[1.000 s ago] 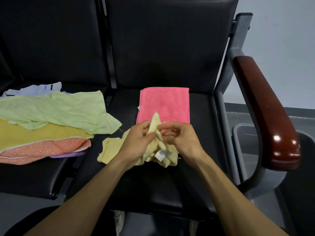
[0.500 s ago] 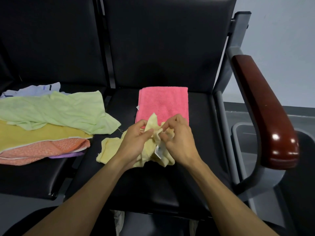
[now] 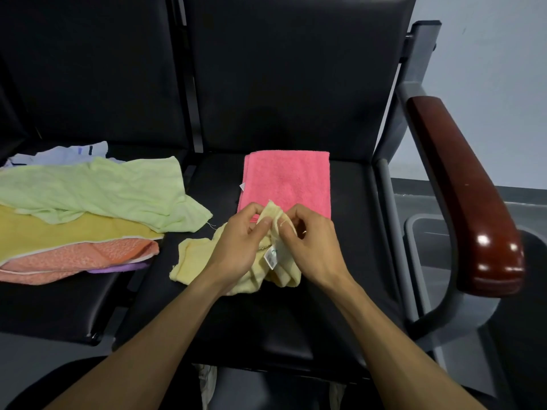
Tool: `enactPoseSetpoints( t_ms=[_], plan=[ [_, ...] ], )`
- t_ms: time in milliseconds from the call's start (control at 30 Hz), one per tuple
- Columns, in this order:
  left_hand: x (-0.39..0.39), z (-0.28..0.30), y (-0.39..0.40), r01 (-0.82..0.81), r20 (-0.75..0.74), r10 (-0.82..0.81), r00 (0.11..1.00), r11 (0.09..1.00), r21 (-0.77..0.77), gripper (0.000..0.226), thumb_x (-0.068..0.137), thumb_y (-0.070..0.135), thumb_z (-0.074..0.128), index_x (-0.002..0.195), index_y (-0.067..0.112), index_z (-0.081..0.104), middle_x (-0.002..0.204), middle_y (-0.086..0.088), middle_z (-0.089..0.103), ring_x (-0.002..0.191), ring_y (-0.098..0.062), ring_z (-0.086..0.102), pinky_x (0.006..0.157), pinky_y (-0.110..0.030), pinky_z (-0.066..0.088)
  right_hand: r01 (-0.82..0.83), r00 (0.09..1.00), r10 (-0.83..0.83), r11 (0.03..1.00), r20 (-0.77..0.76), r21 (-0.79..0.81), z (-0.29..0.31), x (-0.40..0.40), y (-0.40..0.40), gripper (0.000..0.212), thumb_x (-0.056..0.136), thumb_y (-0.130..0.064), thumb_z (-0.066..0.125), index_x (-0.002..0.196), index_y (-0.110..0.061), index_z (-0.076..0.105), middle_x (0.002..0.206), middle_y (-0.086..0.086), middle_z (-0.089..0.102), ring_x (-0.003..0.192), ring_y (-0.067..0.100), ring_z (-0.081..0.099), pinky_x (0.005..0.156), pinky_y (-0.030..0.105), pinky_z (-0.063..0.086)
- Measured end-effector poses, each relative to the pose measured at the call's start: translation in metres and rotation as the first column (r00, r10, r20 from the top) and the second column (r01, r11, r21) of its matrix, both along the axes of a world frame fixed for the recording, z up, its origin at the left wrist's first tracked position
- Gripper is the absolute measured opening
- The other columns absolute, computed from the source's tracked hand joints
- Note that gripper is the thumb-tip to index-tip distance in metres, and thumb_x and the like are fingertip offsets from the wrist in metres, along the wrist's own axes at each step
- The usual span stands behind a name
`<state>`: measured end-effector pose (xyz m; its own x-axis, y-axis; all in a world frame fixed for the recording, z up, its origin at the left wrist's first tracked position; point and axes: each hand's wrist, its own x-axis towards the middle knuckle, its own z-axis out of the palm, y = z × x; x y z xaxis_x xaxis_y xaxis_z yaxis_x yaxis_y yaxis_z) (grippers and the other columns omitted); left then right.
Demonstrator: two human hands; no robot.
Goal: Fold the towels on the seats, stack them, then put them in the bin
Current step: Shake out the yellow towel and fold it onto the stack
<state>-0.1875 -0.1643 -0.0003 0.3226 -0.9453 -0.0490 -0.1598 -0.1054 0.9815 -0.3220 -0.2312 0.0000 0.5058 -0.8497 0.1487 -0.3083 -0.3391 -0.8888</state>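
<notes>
Left hand [image 3: 236,247] and right hand [image 3: 310,247] each pinch the crumpled pale-yellow terry towel [image 3: 192,258] at seat centre. Folded pink terry towel [image 3: 287,179] lies flat at 12 o'clock, partly beneath. Grey plastic bin [image 3: 414,232]: 3 o'clock.

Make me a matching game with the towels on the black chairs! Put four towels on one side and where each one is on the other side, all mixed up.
Towels:
1. pink towel
2. pale yellow towel
3. light green towel
4. orange towel

Places:
A. on top of the pile on the left seat
B. pinched by the left hand and the right hand
C. low in the pile, under a mustard yellow towel
D. folded flat at the back of the right seat

Pairs: 1-D, 2-B, 3-A, 4-C
</notes>
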Motion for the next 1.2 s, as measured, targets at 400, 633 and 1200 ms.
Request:
enactPoseSetpoints(
  t_ms=[400, 633, 1200],
  plan=[
    [0.000, 0.001, -0.001, -0.003, 0.093, 0.008, 0.996, 0.999, -0.047, 0.035, 0.096, 0.039, 0.064, 0.085, 0.007, 0.065, 0.077, -0.012, 0.061, 0.072, -0.015, 0.054, 0.073, -0.045, 0.050, 0.028, 0.999, -0.028, 0.999, -0.018, -0.015, -0.004, 0.003, -0.001, 0.034, 0.098, -0.029, 0.059, 0.072, -0.009, 0.053, 0.057, -0.007, 0.049, 0.050, 0.005, 0.040, 0.047, 0.024, 0.036],
    [0.023, -0.007, 0.002, -0.047, 0.145, 0.045, 0.988, 0.999, 0.012, 0.014, 0.097, 0.018, 0.064, 0.089, 0.007, 0.060, 0.084, -0.018, 0.062, 0.077, -0.021, 0.057, 0.078, -0.049, 0.051, -0.204, 0.877, 0.141, 0.975, -0.459, -0.090, -0.019, -0.019, -0.016, 0.032, 0.096, -0.028, 0.059, 0.069, -0.026, 0.043, 0.068, -0.008, 0.054, 0.062, 0.011, 0.050, 0.062, 0.027, 0.039],
    [0.076, -0.025, 0.024, -0.391, 0.204, 0.360, 0.910, 0.911, 0.135, 0.011, 0.103, 0.007, 0.052, 0.096, -0.002, 0.052, 0.087, -0.024, 0.061, 0.057, -0.019, 0.058, 0.069, -0.045, 0.054, -0.226, 0.557, 0.011, 0.964, -0.831, -0.139, -0.040, -0.075, -0.030, 0.012, 0.094, -0.022, 0.057, 0.099, -0.024, 0.046, 0.097, -0.002, 0.060, 0.104, 0.023, 0.053, 0.101, 0.053, 0.035]
  ],
)
